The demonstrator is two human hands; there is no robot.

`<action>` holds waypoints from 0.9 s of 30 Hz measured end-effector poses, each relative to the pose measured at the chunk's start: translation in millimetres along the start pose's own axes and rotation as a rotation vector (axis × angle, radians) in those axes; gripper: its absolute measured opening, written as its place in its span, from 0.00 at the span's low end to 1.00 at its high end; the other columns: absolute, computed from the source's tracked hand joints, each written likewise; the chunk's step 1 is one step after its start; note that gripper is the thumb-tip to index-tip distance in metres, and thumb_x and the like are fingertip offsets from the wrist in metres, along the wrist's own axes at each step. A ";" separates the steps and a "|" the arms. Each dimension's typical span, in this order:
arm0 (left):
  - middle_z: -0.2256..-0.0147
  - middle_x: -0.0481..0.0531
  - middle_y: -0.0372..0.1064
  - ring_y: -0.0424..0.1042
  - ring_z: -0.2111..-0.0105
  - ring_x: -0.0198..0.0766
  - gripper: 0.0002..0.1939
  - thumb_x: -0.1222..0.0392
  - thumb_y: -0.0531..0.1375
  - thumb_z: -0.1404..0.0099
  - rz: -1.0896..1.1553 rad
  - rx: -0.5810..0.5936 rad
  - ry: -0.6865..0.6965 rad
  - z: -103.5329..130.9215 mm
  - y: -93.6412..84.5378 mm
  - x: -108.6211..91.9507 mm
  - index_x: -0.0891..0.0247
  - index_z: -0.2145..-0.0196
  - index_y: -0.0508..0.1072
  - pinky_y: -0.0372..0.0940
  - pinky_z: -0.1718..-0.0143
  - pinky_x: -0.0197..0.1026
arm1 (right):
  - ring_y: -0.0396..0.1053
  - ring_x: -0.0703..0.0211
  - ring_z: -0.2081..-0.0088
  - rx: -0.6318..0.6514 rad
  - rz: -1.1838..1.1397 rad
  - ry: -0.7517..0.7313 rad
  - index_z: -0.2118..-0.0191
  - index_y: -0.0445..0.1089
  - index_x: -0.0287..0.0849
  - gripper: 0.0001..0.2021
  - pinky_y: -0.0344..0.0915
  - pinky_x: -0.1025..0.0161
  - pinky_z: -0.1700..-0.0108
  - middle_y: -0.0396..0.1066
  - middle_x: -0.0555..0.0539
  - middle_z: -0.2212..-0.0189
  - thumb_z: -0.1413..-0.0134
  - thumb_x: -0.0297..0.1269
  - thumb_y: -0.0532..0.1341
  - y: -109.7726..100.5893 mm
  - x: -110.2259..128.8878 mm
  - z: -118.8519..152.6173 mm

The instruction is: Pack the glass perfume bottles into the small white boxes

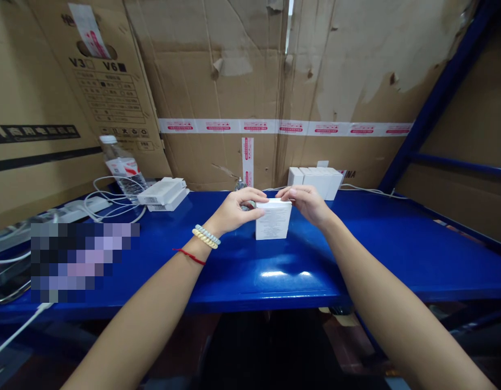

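Observation:
A small white box [273, 222] with fine print on its front stands upright on the blue table [307, 276]. My left hand [239, 208] grips its left side, thumb on the front face and fingers by the top edge. At the upper right corner of the box, my right hand [305, 201] has its fingers bent and drawn together at the top edge. Whether those fingers pinch a flap is too small to make out. Behind my left hand a small shiny object [241, 184] is partly hidden.
White boxes [321, 181] stand in a row at the back right. More white boxes [164, 194] lie at the back left, beside a water bottle [126, 168]. White cables [98, 203] and a power strip [79, 208] occupy the left side. Cardboard [226, 81] walls the back.

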State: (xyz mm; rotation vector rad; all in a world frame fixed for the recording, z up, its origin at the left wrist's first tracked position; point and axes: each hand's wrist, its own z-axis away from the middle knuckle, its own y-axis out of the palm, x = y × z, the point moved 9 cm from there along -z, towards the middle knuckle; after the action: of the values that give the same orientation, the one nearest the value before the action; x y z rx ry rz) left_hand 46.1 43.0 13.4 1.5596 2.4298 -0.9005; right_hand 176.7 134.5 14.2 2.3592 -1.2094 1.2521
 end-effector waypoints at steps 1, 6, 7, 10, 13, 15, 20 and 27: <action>0.57 0.57 0.73 0.72 0.57 0.39 0.11 0.58 0.63 0.43 0.037 -0.006 -0.025 -0.5 0.6 2.6 0.64 0.63 0.79 0.68 0.60 0.39 | 0.68 0.59 0.65 0.008 0.003 -0.005 0.76 0.75 0.41 0.12 0.61 0.62 0.64 0.73 0.45 0.67 0.60 0.45 0.67 0.1 0.1 0.0; 0.63 0.56 0.75 0.72 0.66 0.36 0.14 0.56 0.62 0.42 0.116 -0.075 -0.138 -1.0 1.5 16.0 0.67 0.60 0.77 0.67 0.64 0.38 | 0.69 0.57 0.63 0.049 0.004 -0.031 0.74 0.74 0.39 0.08 0.62 0.60 0.62 0.73 0.45 0.67 0.63 0.38 0.67 0.5 -0.6 -1.0; 0.63 0.56 0.75 0.72 0.67 0.35 0.15 0.56 0.62 0.43 0.111 -0.077 -0.138 -0.9 1.7 16.5 0.68 0.60 0.77 0.67 0.65 0.38 | 0.69 0.58 0.63 0.052 0.002 -0.032 0.74 0.74 0.39 0.08 0.62 0.60 0.62 0.73 0.45 0.67 0.63 0.38 0.67 0.5 -0.9 -1.2; 0.62 0.56 0.74 0.72 0.63 0.37 0.13 0.56 0.62 0.43 0.083 -0.069 -0.096 -1.1 1.3 12.8 0.66 0.63 0.78 0.67 0.63 0.39 | 0.69 0.58 0.64 0.053 0.002 -0.032 0.74 0.74 0.39 0.08 0.61 0.60 0.62 0.74 0.46 0.67 0.63 0.37 0.67 0.7 -0.9 -1.1; 0.58 0.57 0.73 0.72 0.58 0.38 0.10 0.58 0.62 0.43 0.043 -0.035 -0.067 -0.7 2.3 10.1 0.65 0.65 0.78 0.67 0.62 0.38 | 0.69 0.58 0.63 0.054 0.002 -0.026 0.75 0.74 0.39 0.07 0.61 0.60 0.61 0.74 0.46 0.68 0.63 0.37 0.68 1.6 -0.5 -0.4; 0.56 0.58 0.72 0.72 0.58 0.38 0.11 0.59 0.63 0.45 0.026 -0.012 -0.060 -0.1 3.5 9.9 0.65 0.65 0.78 0.67 0.64 0.37 | 0.69 0.58 0.63 0.055 0.006 -0.019 0.75 0.74 0.39 0.07 0.61 0.60 0.60 0.74 0.46 0.68 0.63 0.37 0.68 1.9 -0.8 -0.1; 0.52 0.59 0.69 0.71 0.56 0.40 0.13 0.59 0.67 0.49 -0.067 0.012 -0.012 1.8 5.6 5.7 0.65 0.64 0.76 0.67 0.61 0.39 | 0.69 0.58 0.63 0.057 0.008 -0.024 0.76 0.73 0.39 0.07 0.62 0.59 0.59 0.74 0.45 0.67 0.63 0.37 0.68 2.3 -1.4 -0.8; 0.52 0.58 0.68 0.71 0.55 0.40 0.16 0.64 0.67 0.49 -0.052 0.043 -0.027 3.5 13.2 12.1 0.66 0.62 0.70 0.67 0.61 0.40 | 0.69 0.60 0.63 0.115 0.116 -0.022 0.76 0.70 0.37 0.11 0.66 0.61 0.62 0.72 0.45 0.64 0.65 0.36 0.71 6.1 2.4 1.9</action>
State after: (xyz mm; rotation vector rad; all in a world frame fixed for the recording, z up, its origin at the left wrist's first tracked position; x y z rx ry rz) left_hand 51.2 54.6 0.2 1.4939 2.4592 -0.9828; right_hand 174.0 128.2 13.7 2.4192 -1.3331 1.3694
